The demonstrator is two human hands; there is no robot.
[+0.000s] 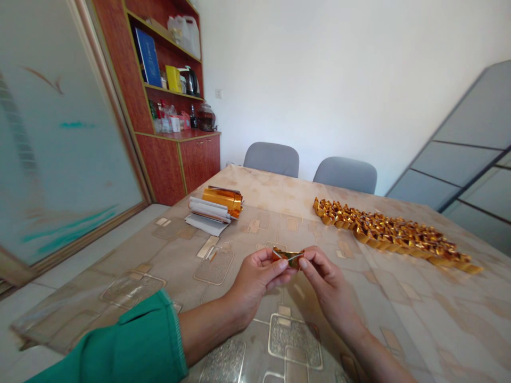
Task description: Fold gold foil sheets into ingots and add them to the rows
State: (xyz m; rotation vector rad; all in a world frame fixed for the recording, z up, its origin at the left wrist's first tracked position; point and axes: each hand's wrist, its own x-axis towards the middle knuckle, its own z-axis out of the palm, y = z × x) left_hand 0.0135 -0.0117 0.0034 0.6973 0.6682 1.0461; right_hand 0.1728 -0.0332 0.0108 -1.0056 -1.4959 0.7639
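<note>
Head view shows the left hand (253,282) and right hand (325,282), both grips closed, pinching opposite ends of a folded gold foil piece (286,258), seemingly to hold its creases, left of the heap of foil ingots (393,234).

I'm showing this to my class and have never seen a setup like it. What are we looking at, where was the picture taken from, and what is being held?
This picture comes from a camera worn on a person's head, looking forward and down, so the arms reach in from the bottom. There is no machine here. The left hand, below a green sleeve, and the right hand both hold a small piece of gold foil. On the patterned table cover, a long heap of folded gold pieces lies to the right. A gold foil roll and white sheets lie to the left.
</note>
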